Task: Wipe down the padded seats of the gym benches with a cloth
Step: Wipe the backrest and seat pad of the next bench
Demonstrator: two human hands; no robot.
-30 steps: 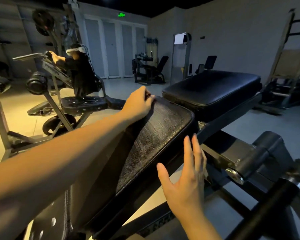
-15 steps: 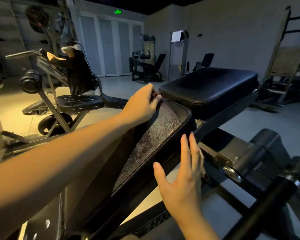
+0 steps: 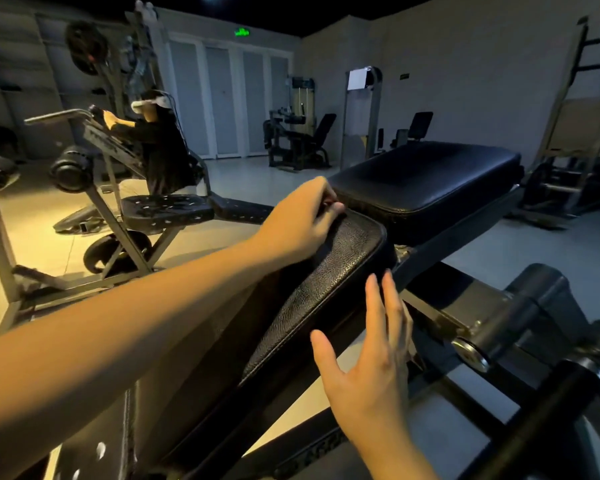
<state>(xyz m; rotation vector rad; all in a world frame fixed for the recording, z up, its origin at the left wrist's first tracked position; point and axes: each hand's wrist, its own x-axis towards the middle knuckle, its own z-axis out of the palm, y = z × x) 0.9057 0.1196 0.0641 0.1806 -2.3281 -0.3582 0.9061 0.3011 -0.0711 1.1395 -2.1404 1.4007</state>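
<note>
Padded seat of a black gym bench slopes up through the middle of the frame, its textured cover catching the light. The left grip lies on its upper end, fingers curled; what they clasp cannot be told. The right grip is released, fingers straight, just beside the seat's right edge. A flat pad sits beyond; another person works at a machine at left.

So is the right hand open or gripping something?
Open: the right hand has straight fingers beside the pad, holding nothing.
</note>
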